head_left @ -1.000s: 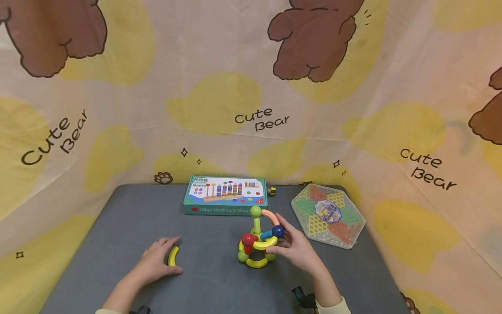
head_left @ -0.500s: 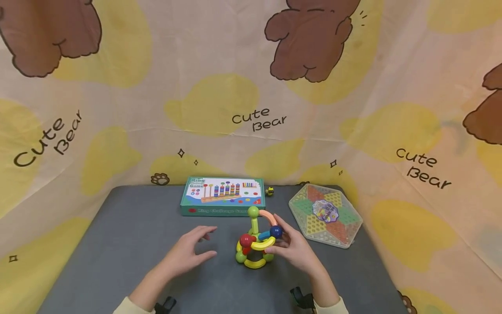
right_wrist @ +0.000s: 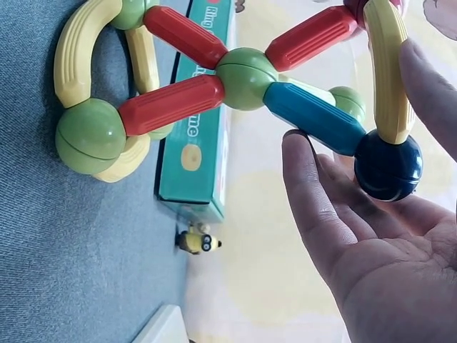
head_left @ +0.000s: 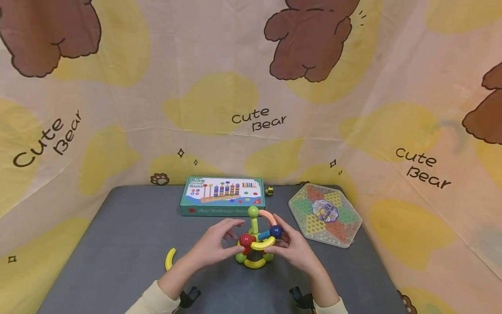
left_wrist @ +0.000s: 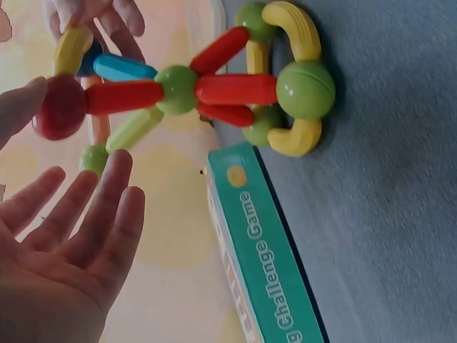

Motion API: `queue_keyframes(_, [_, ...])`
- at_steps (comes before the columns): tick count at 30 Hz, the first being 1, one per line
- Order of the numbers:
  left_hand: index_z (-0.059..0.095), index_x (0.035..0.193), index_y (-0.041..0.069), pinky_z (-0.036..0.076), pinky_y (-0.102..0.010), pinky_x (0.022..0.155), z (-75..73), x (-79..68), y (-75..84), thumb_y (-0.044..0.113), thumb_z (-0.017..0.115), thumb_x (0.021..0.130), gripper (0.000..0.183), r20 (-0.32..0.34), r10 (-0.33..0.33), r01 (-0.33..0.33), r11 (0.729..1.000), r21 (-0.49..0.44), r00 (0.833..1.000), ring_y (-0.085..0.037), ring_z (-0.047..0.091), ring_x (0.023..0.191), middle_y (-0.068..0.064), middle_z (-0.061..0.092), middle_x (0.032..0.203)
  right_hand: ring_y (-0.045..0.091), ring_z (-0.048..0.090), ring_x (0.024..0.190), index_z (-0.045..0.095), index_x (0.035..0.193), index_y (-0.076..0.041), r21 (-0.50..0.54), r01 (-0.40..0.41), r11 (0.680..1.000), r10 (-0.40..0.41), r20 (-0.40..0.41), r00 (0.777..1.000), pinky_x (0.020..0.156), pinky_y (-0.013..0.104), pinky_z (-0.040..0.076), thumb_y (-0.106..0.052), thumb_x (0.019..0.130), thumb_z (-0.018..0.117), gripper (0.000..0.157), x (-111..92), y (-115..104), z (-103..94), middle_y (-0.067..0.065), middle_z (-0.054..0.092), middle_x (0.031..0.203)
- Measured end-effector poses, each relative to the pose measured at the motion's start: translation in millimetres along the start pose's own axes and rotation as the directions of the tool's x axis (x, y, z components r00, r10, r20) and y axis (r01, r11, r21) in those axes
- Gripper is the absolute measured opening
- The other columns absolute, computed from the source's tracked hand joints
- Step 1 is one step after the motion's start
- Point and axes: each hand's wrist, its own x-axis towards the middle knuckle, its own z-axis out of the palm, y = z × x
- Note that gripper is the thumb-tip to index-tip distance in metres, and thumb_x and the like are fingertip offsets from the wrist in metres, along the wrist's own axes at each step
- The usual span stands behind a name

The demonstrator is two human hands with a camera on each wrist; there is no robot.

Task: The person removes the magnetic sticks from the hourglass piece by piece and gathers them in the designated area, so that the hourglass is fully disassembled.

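A magnetic ball-and-stick toy (head_left: pixel 254 225) stands upright on the grey table, its ring of green balls and curved yellow sticks at the bottom. Red sticks rise to a central green ball (left_wrist: pixel 177 89). On its right side my right hand (head_left: pixel 300 253) holds it around the navy ball (right_wrist: pixel 388 166), thumb against the upper curved yellow stick (right_wrist: pixel 389 71). From the left comes my left hand (head_left: pixel 211 244), thumb tip at the red ball (left_wrist: pixel 61 107), the other fingers spread loosely apart. A loose curved yellow stick (head_left: pixel 169 259) lies beside my left forearm.
Behind the toy lies a green Ring Challenge Game box (head_left: pixel 222 196), with a small yellow figure (right_wrist: pixel 198 241) by its end. A hexagonal Chinese checkers board (head_left: pixel 325 215) lies at the back right. A bear-print cloth (head_left: pixel 211 104) hangs behind the table.
My left hand has released the curved yellow stick on the table and moved right to the toy's red ball. The right hand stays at the toy.
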Motion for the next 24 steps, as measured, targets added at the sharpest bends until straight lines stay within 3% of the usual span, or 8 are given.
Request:
queue_keyframes(5, [0.058, 0.139, 0.019, 0.059, -0.035, 0.085, 6.5, 5.1, 4.6, 0.031, 0.083, 0.085, 0.061, 0.001, -0.009, 0.009, 1.0, -0.011, 1.0, -0.008, 0.067, 0.093, 0.005, 0.063, 0.123, 0.034, 0.062, 0.125, 0.025, 0.161, -0.014, 0.006, -0.007, 1.0, 0.007, -0.002, 1.0, 0.091, 0.029, 0.056, -0.025, 0.084, 0.083, 0.096, 0, 0, 0.0, 0.023, 0.043, 0.154])
queue_keyframes(12, [0.064, 0.128, 0.012, 0.056, -0.024, 0.069, 15.6, 8.1, 15.9, 0.027, 0.084, 0.083, 0.051, 0.004, -0.008, 0.008, 1.0, 0.021, 1.0, -0.008, 0.059, 0.084, 0.005, 0.062, 0.11, 0.034, 0.062, 0.125, 0.025, 0.161, -0.015, 0.006, -0.009, 1.0, 0.009, -0.004, 1.0, 0.091, 0.028, 0.056, -0.025, 0.084, 0.083, 0.097, 0, -1, 0.4, 0.024, 0.044, 0.153])
queue_keyframes(19, [0.068, 0.112, 0.012, 0.06, -0.03, 0.073, 22.4, 10.5, 29.2, 0.018, 0.08, 0.082, 0.034, -0.054, -0.069, 0.072, 0.996, 0.056, 0.996, -0.011, 0.058, 0.085, 0.005, 0.061, 0.103, 0.034, 0.061, 0.126, 0.026, 0.161, -0.017, 0.01, -0.01, 1.0, 0.01, -0.01, 1.0, 0.091, 0.028, 0.055, -0.025, 0.084, 0.082, 0.095, 0, -2, 1.1, 0.021, 0.048, 0.15])
queue_keyframes(24, [0.067, 0.107, 0.015, 0.055, -0.023, 0.066, 26.3, 11.8, 31.0, 0.017, 0.078, 0.079, 0.029, -0.072, -0.1, 0.105, 0.992, 0.073, 0.992, -0.01, 0.057, 0.079, 0.006, 0.06, 0.098, 0.034, 0.062, 0.125, 0.025, 0.161, -0.014, -0.002, -0.001, 1.0, 0.001, -0.014, 1.0, 0.091, 0.028, 0.056, -0.024, 0.084, 0.082, 0.096, 0, -1, 1.4, 0.022, 0.049, 0.149])
